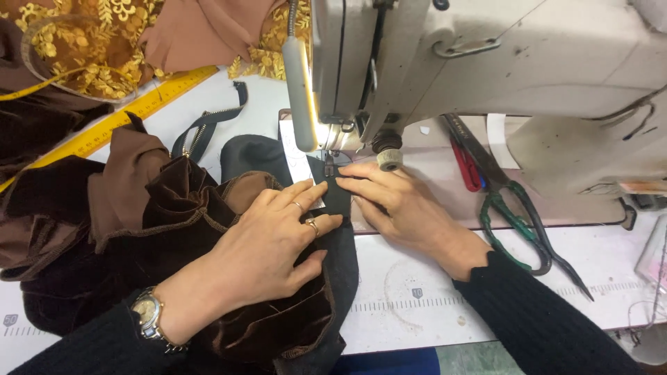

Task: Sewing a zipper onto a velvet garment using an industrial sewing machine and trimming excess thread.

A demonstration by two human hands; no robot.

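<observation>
The narrow strip of black fabric point(336, 191) lay under the cream sewing machine's point(486, 69) needle, pinned flat by both hands: left hand point(267, 243) and right hand point(396, 201) pressing, fingers extended, steadying it for stitching beside the dark brown velvet garment point(160, 236).

Left hand point(267, 239): lying palm down, fingers spread and pressing flat, rings showing.
Right hand point(396, 201): resting palm down, fingers pointing left.
Forearms: angling inward from the near edge.

Fabric point(208, 229) left of sewing machine point(486, 62); scissors point(521, 222) right of hands point(333, 215).
</observation>
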